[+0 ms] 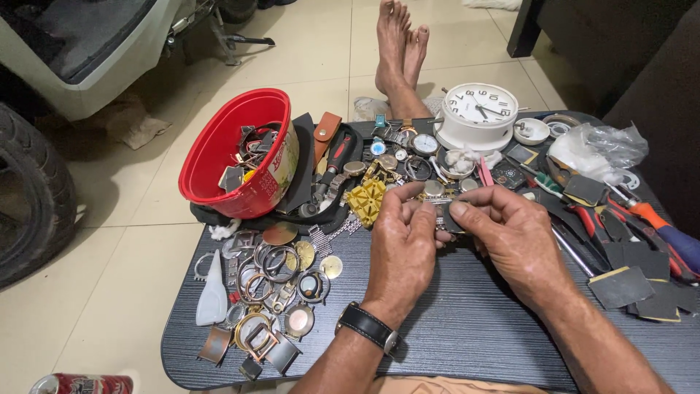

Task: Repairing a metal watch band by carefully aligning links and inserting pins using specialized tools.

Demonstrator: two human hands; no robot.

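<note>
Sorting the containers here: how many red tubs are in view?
1. The red tub stands tilted at the table's far left, holding watch parts, left of both hands, which are pinching a small metal piece.

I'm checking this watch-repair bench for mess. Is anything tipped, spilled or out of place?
The red bowl of watch parts sits tilted at the table's far left edge, propped on a black strap. Loose watch cases lie scattered nearby. Both hands pinch one small metal part.

One red tub (219, 146), one white alarm clock (479, 114), one yellow holder block (366, 198), two hands: left hand (402, 244), right hand (510, 237).
</note>
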